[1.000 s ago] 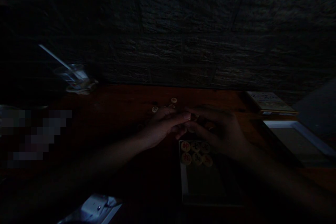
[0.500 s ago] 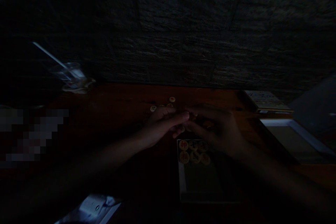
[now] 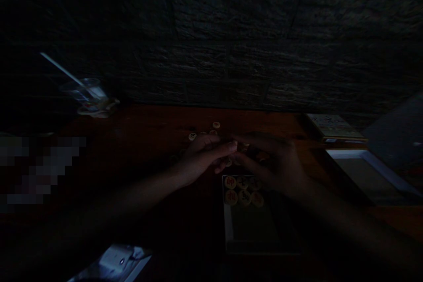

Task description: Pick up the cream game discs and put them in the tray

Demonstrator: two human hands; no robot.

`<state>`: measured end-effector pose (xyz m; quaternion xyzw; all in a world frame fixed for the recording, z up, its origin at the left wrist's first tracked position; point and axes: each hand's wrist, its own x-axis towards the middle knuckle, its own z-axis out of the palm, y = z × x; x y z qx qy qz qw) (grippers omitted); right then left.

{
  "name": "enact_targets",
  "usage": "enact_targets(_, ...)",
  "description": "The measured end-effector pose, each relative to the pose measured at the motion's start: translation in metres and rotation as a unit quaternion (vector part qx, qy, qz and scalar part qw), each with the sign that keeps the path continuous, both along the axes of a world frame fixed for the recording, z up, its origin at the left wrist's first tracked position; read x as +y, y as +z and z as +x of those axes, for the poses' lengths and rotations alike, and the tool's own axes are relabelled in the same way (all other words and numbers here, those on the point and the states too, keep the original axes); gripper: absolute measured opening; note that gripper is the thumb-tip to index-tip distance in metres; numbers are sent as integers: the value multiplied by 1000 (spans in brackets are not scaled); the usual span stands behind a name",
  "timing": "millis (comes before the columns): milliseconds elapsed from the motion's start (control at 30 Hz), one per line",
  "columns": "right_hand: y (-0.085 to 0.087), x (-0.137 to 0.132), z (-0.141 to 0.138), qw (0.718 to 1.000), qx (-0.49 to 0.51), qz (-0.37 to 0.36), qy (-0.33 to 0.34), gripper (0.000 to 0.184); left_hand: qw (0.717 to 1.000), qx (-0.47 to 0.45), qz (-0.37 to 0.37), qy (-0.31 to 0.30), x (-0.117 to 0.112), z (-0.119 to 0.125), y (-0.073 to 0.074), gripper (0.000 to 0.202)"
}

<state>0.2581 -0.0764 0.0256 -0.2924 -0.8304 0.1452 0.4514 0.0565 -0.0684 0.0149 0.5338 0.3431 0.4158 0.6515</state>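
Observation:
In dim light, my left hand (image 3: 205, 152) and my right hand (image 3: 274, 158) meet above loose round Chinese chess pieces. The left thumb reaches to the right fingertips, and the fingers of both hands are curled. What lies between them is too dark to make out. Just below is an open shallow box (image 3: 228, 224), its far end holding two rows of pieces (image 3: 231, 198) with red or black characters. My right hand covers part of its right side. Beyond my left hand lie a piece with a dark character (image 3: 192, 136) and another piece (image 3: 216, 125).
At the right are a box lid or tray (image 3: 370, 176) and a closed flat box (image 3: 335, 127). A clear cup with a straw (image 3: 92, 94) stands at the far left by the stone wall (image 3: 205, 61). A bright printed item (image 3: 115, 260) lies near the front edge.
Both hands stay almost in the same place, with only slight finger movement. The whole view shifts very slightly. The pieces in the box have not moved.

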Motion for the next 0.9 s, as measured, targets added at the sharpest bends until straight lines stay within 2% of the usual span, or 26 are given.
enact_targets(167,2,0,-1,1000,4,18,14,33,1000,2,11,-11,0,1,-1,46)
enact_targets(400,0,0,0,1000,-6,12,3,35,999,13,30,-3,0,-1,0,39)
enact_targets(600,-1,-1,1,1000,-6,29,2,37,998,28,52,-10,1,-1,-4,49)
enact_targets(900,-2,-1,1,1000,1,-2,9,39,999,8,30,-16,0,-2,-1,37)
